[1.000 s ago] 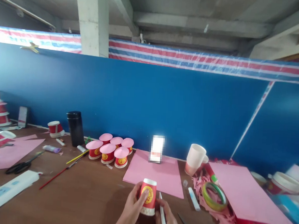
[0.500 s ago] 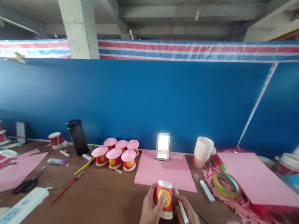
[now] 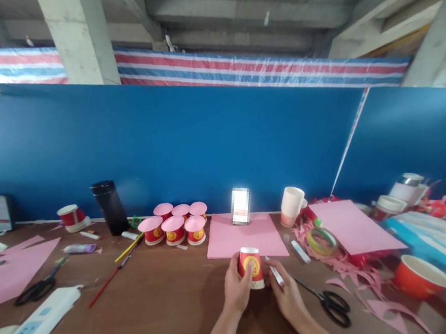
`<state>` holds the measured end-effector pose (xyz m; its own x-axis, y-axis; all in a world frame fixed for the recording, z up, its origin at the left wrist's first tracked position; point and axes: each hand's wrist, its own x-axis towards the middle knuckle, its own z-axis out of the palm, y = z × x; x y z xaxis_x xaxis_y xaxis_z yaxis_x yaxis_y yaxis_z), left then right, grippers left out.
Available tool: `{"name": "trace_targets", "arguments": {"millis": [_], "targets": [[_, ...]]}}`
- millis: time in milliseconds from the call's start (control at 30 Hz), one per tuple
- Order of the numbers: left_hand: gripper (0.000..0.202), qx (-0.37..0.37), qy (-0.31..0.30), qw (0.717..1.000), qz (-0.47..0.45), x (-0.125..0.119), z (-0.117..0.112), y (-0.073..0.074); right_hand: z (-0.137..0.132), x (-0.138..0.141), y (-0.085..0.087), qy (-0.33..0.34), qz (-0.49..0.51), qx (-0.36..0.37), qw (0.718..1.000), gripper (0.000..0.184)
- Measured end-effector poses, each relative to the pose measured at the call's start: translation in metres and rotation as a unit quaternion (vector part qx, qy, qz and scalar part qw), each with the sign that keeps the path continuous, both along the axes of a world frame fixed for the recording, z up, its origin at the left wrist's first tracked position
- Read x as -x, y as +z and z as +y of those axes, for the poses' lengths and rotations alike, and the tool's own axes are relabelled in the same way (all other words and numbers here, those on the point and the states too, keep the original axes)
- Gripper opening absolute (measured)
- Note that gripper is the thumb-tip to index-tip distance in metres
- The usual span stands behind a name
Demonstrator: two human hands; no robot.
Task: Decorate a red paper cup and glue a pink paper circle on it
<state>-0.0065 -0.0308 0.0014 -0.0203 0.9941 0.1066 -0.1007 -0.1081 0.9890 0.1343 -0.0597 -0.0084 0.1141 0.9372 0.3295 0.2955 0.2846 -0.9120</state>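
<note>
My left hand (image 3: 237,285) is wrapped round a red paper cup (image 3: 250,281) turned upside down, its thumb across the yellow emblem. Faint pen marks run along the cup's white rim at the bottom. In my right hand (image 3: 285,291) is a white marker pen (image 3: 275,273), held just right of the cup, with its tip pointing up and away. Behind the cup lies a stack of pink paper (image 3: 221,238). Left of the paper stand several red cups with pink paper brims (image 3: 173,229). Black-handled scissors (image 3: 335,307) rest right of my right hand.
White cups (image 3: 291,207), a glue stick (image 3: 301,252), a tape roll (image 3: 321,241) and pink scraps (image 3: 368,279) lie to the right, near an orange bowl (image 3: 421,277). Leftward are a black bottle (image 3: 110,207), brushes (image 3: 116,271), more scissors (image 3: 41,289) and a power strip (image 3: 48,310).
The view has swung to the right and slightly down, showing more of the table's right side, including the orange bowl. My hands keep hold of the cup and the marker pen.
</note>
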Motion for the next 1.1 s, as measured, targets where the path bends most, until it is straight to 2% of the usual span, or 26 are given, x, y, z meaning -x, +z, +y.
{"name": "trace_targets", "arguments": {"millis": [267,400,567,733,933,1100], "targets": [[0.042,-0.031,0.004,0.999,-0.007,0.000,0.002,-0.002,-0.002,-0.001,0.003,0.026,-0.030,-0.014,0.999,0.031],[0.040,-0.044,-0.001,0.999,0.003,0.001,0.003,-0.005,-0.001,-0.002,0.004,0.024,-0.025,-0.050,0.998,0.029],[0.040,-0.032,0.007,0.998,-0.050,0.001,0.005,-0.009,0.001,-0.001,0.000,-0.014,-0.010,-0.083,0.996,0.028],[0.042,-0.029,0.024,0.997,-0.071,0.001,0.006,-0.010,0.003,-0.004,0.003,0.004,0.000,-0.105,0.994,0.023],[0.041,-0.049,0.045,0.997,-0.026,0.003,0.001,-0.005,0.004,-0.013,0.008,0.017,-0.001,-0.106,0.994,0.024],[0.040,-0.036,0.019,0.999,-0.016,-0.002,-0.004,0.010,0.005,-0.016,0.010,0.007,0.009,-0.094,0.995,0.026]]}}
